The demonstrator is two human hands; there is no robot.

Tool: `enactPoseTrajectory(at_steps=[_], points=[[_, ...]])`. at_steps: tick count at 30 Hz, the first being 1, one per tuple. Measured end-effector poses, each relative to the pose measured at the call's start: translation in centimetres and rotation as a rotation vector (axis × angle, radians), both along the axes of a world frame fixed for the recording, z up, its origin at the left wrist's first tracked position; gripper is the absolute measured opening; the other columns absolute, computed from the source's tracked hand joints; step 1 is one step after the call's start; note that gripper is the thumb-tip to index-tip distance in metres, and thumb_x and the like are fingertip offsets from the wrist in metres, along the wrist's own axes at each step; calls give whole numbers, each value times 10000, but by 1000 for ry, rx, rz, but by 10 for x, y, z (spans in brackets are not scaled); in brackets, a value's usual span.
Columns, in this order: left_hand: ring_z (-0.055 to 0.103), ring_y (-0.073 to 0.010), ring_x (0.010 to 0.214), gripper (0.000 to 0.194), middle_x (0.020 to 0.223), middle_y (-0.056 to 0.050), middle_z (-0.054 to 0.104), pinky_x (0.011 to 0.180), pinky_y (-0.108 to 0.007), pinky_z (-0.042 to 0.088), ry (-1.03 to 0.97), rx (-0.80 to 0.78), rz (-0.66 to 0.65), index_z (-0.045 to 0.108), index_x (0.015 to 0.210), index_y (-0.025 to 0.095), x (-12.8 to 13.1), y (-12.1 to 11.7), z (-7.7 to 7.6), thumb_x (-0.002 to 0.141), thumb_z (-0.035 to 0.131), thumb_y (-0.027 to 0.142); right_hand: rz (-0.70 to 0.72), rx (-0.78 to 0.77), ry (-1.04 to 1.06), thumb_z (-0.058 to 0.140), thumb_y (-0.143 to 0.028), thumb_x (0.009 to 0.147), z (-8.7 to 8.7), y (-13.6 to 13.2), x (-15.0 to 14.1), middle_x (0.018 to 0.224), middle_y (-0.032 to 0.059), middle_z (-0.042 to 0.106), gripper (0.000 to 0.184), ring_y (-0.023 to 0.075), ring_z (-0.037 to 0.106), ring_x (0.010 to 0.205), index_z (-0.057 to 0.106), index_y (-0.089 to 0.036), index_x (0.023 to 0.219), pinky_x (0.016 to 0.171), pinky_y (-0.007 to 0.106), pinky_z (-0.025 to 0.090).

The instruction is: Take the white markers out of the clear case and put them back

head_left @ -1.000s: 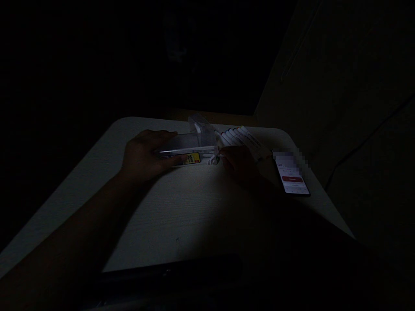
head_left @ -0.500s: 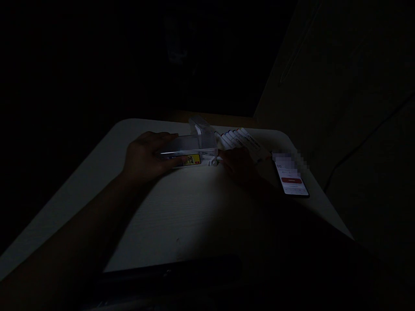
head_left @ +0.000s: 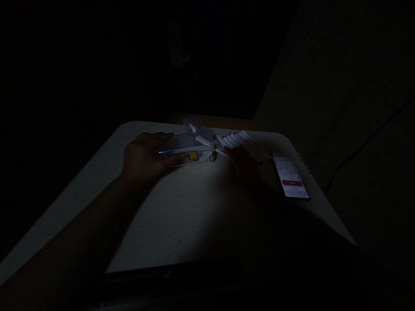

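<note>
My left hand (head_left: pixel 142 156) is wrapped around a clear plastic box (head_left: pixel 180 144) lying on its side, with the thumb along the near face beside a yellow label (head_left: pixel 190 157). The box's clear flap (head_left: pixel 196 125) stands up at its right end. Just off that end, my right hand (head_left: pixel 241 166) is closed on a white marker (head_left: pixel 221 150) that points toward the box opening. Deep shadow hides most of the right fingers. Behind the right hand, several white markers (head_left: pixel 248 144) with coloured ends lie side by side.
A lit phone (head_left: pixel 292 179) lies on the right side of the pale table (head_left: pixel 155 224). A dark, long object (head_left: pixel 175 276) runs along the near edge. At the right, a cable (head_left: pixel 352 160) hangs by the wall. The room is very dark.
My right hand has shifted slightly to the right, away from the box end, and more of the white marker shows. My left hand keeps its grip on the box. The view has shifted slightly.
</note>
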State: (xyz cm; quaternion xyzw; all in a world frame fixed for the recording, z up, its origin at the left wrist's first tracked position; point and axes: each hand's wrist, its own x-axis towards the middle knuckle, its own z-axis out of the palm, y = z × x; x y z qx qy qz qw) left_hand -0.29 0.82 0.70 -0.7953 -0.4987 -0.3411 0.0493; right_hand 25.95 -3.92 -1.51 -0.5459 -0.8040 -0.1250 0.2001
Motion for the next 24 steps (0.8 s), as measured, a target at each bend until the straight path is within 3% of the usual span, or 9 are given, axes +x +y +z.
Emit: enactPoseTrajectory(at_steps=[3,7,17,24], points=[[547,-249,1044,614,1176,-26,583,909,-401,446,-11,0,46,551,1148,239,1,0,0,662,549,615,-144,-6,-30,377,-189,822,0,-1,-1,1129,150,526,500,243,547,894,401,-166,1321,681,333,467],[540,-241,1051,609,1171,-28,584,908,-389,441,-7,11,65,549,1150,227,1,1,-1,669,558,600,-224,-20,-39,357,-239,851,0,0,-3,1156,164,526,481,254,546,919,398,-147,1322,754,358,452],[516,-263,1095,642,1195,-58,563,917,-416,437,-25,-55,84,522,1184,230,1,-1,0,669,529,613,-156,-91,-95,359,-184,838,8,-4,-4,1274,92,513,454,226,572,881,469,-215,1277,745,362,426],[536,-256,1045,653,1164,-64,584,903,-397,431,-29,-17,92,551,1155,203,2,1,-1,655,548,623,-88,-146,-117,392,-146,828,9,-1,-5,1081,134,605,420,246,476,1015,508,-106,1230,893,417,313]])
